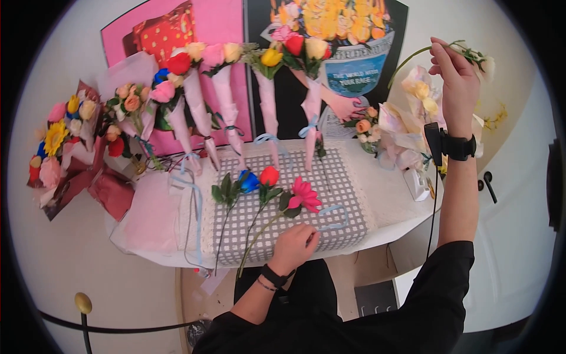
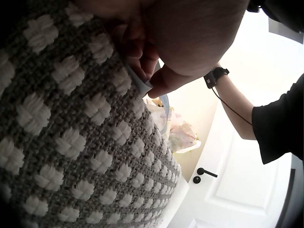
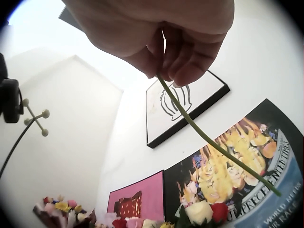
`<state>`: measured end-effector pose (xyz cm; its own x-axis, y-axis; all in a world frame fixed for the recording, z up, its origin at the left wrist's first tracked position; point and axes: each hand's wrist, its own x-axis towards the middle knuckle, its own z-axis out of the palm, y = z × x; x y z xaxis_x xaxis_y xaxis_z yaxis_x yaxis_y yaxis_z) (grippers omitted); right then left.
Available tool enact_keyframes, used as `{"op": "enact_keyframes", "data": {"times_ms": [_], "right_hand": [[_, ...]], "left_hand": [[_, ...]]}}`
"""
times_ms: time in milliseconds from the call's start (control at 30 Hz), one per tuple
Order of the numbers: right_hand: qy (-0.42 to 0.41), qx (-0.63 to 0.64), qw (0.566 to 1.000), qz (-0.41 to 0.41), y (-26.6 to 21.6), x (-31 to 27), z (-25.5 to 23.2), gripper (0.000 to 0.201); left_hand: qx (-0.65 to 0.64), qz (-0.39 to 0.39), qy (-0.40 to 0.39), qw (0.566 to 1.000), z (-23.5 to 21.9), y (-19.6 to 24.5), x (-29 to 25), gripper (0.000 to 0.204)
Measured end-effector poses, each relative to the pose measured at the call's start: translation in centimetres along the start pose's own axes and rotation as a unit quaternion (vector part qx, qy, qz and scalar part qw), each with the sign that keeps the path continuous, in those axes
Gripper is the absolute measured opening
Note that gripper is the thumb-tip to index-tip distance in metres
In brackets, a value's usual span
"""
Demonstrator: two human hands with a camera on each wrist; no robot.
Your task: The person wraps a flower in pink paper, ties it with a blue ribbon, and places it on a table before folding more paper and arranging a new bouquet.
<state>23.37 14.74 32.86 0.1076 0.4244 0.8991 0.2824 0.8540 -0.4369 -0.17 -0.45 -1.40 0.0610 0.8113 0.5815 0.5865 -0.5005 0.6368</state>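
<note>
Light, steady pinch advised, keeping the long-stemmed white flower [image 1: 487, 69] clear of the cream-wrapped bouquet [image 1: 394, 120]; right hand [image 1: 457, 82] clamps its stem, raised above the bouquet; left hand [image 1: 293, 245] pinches a pale-blue ribbon [image 1: 333, 226]; stem slender, green, arched; bloom pale, leaves green.

White flower [image 1: 488, 68]: pale bloom with green leaves on a long, slim green stem
Flower pose: raised, the stem pinched in the fingers of the right hand [image 1: 457, 79]
Bloom: to the right of the right hand
Stem: its bare end arcs out left of the right hand and bends down
Ribbon [image 2: 140, 84]: narrow, flat, light blue
Ribbon pose: pinched between thumb and fingers of the left hand [image 1: 295, 245], loosely bent just beyond it
</note>
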Motion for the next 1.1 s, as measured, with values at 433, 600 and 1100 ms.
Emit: {"op": "enact_keyframes", "data": {"times_ms": [433,600,1100], "right_hand": [[-0.212,-0.239,0.912,-0.257,1.3,-1.2,10.6,0.025],[-0.200,-0.213,0.951,-0.101,2.1,-0.7,11.9,0.023],[-0.234,0.151,0.958,-0.073,2.3,5.6,20.6,0.025]], "left_hand": [[-0.003,0.029,0.017,0.999,-0.5,-0.7,-0.6,0.011],[-0.024,0.029,0.000,0.999,-0.8,-0.5,-0.5,0.014],[-0.033,0.039,-0.004,0.999,-0.8,-1.0,-0.4,0.013]]}}
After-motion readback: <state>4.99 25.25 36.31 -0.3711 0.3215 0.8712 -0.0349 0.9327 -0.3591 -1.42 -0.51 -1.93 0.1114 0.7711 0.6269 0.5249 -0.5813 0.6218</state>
